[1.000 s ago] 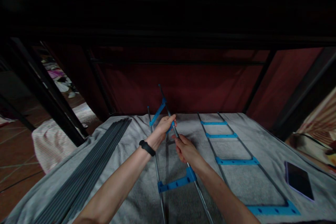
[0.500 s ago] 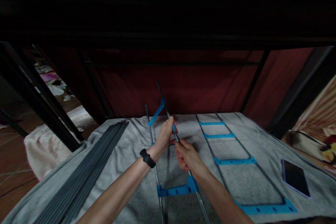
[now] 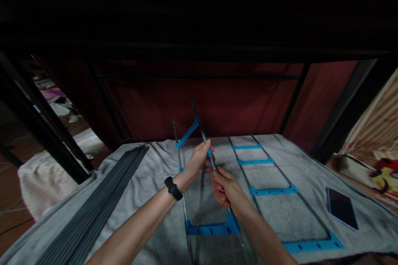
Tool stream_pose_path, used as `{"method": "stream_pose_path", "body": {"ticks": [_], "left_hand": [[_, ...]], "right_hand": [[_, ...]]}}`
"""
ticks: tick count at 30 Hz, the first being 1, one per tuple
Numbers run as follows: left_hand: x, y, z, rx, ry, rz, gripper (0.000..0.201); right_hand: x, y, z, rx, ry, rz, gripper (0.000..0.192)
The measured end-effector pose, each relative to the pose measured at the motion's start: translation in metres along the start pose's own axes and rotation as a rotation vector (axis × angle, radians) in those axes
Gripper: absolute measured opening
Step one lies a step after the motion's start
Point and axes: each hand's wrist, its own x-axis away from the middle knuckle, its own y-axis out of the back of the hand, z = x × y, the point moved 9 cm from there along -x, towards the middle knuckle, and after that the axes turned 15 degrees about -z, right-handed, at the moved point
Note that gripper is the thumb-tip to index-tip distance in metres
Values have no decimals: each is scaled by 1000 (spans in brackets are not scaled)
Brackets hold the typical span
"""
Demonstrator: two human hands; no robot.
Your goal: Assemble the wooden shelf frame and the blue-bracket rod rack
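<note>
A thin grey metal rod (image 3: 202,132) is rising at a slant from the middle of the view toward twelve o'clock, its upper end standing out against the dark red cloth wall (image 3: 236,107), and both hands are gripping it one above the other. The left hand (image 3: 200,158) is wrapping its fingers tight around the rod higher up, right at a small blue fitting, with a black wristband (image 3: 173,188) sitting on its wrist; the right hand (image 3: 225,186) is clamping the same rod just below, at about five o'clock from the left hand. The rod is belonging to a ladder-like frame: a blue crossbar (image 3: 211,228) is joining it to a second rod near six o'clock, and another blue crossbar (image 3: 187,133) is tilting up near the top. The frame is lying on a grey towel (image 3: 149,182) (its lifted side is clear of the cloth). At three o'clock from the hands a finished frame section (image 3: 270,190) with several blue rungs is lying flat on the towel, and further toward four o'clock a dark phone (image 3: 341,213) is resting face up. At eight o'clock a bundle of loose grey rods (image 3: 102,203) is lying along the towel's left edge
</note>
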Motion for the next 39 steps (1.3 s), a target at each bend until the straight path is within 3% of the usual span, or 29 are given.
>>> {"method": "stream_pose_path", "body": {"ticks": [5,7,15,20,22,24,26,27,29,31,33,34,36,39], "left_hand": [[-10,-11,-19,114,168,232,68],[-10,-14,-24,92,192,271,70],[4,-7,-26,-69,23,37,62],[-9,-24,-29,-159,-43,91,63],[-20,-24,-40,-187,-146,110,60],[-30,-7,-55,-204,-317,33,52],[-35,29,-60,-238,-462,-129,40],[-35,52,-52,-263,-486,-218,37],[-32,101,-17,-332,-427,-371,37],[-21,146,45,-398,-215,-460,44],[4,175,122,-414,104,-441,50],[23,182,160,-393,272,-420,55],[63,181,219,-302,524,-321,62],[108,166,264,-245,618,-234,61]], "right_hand": [[11,-5,23,10,16,44,63],[13,-8,27,-1,24,49,64],[21,-11,18,-28,32,36,62],[15,-9,21,-112,66,14,54],[4,-5,30,-152,87,28,50],[-10,5,42,-186,107,42,47],[-28,23,51,-219,130,33,44],[-38,34,53,-227,134,23,40],[-59,55,47,-225,129,8,32],[-80,75,29,-218,113,-5,28],[-98,92,4,-209,101,-31,29],[-107,99,-10,-199,90,-46,30],[-121,111,-36,-179,68,-68,32],[-135,129,-64,-150,57,-92,31]]}}
